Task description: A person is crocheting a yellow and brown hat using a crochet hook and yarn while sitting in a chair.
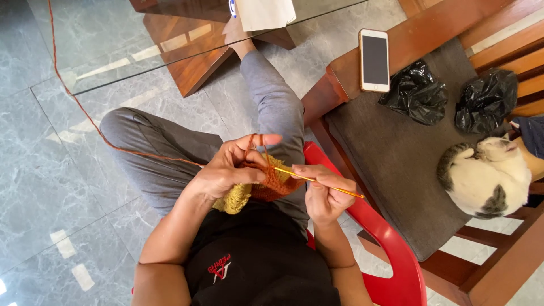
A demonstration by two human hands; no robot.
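Seated on red chair, crochet in lap at frame centre. Left hand curled round orange and yellow crochet piece, index finger raised, orange yarn looped over it. Right hand pinched on yellow crochet hook, tip buried in piece, handle pointing toward 4 o'clock.

Yarn strand running taut from left hand toward 10 o'clock, up along floor and out of frame near edge of glass table. Judged risks:
- Strand snagging at table edge or leg: tension jump, loop pulled off hook, stitches loosened.
- Loose wrap on raised finger: uneven stitch size.
- Hook tip splitting strand if driven in at shallow angle.

At 3 o'clock, cat asleep on dark bench, beside two black bags; phone at bench edge. Waking cat likely to paw moving yarn. Source ball not in view.
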